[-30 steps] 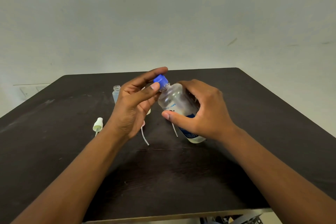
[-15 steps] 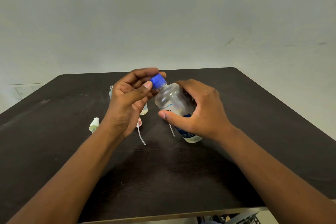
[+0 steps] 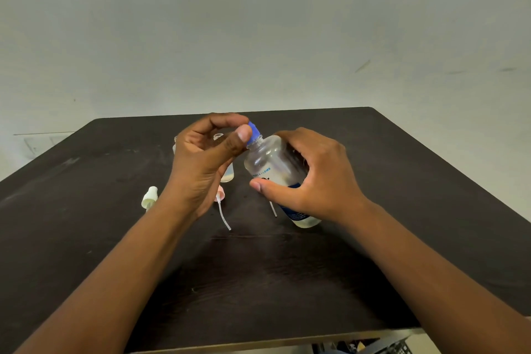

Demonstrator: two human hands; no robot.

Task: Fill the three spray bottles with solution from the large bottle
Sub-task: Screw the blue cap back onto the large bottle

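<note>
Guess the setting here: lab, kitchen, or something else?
Probably a bare recording or workshop setup, not a kitchen: a plain dark table against a blank pale wall, holding only the task items, namely the large bottle, loose spray caps and small open bottles.

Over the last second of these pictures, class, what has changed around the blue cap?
The left hand curled from open fingers into a thumb-and-finger pinch on the blue cap of the large clear plastic bottle. The right hand kept its grip on the tilted bottle; the white spray head stayed on the dark table.
</note>
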